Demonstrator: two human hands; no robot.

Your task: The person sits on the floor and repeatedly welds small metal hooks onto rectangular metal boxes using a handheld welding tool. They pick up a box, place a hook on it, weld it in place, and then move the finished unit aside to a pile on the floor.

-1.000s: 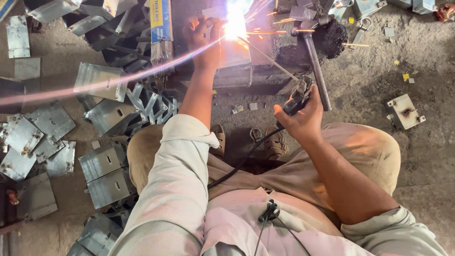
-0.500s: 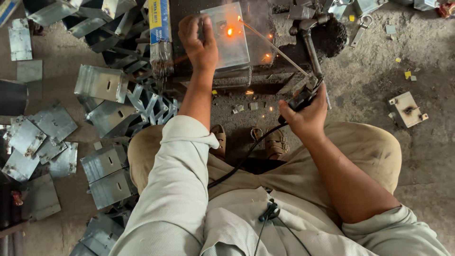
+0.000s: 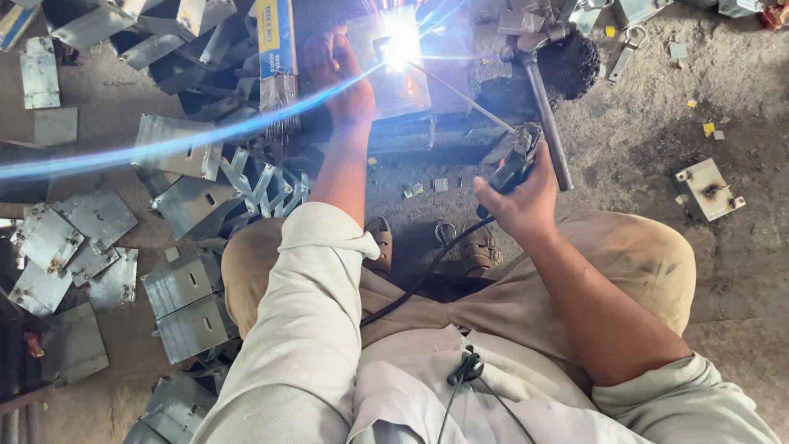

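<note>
L hand (image 3: 339,76) presses flat on 1 grey sheet-metal plate (image 3: 393,78) up front; grip can't be told past the arc glare (image 3: 401,39). R hand (image 3: 519,200) is clenched round 1 black holder (image 3: 514,161), its thin rod (image 3: 460,96) running to the plate. Approx a dozen bent, slotted metal brackets (image 3: 182,284) lie left on the gritty floor (image 3: 740,271), w/ 1 hammer (image 3: 544,115) and 1 blue-yellow rod pack (image 3: 276,49), rods showing at its open end.

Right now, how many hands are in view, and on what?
2. The left hand holds the plate beside the arc. The right hand grips the electrode holder, nearer the body. No other hands show.
</note>
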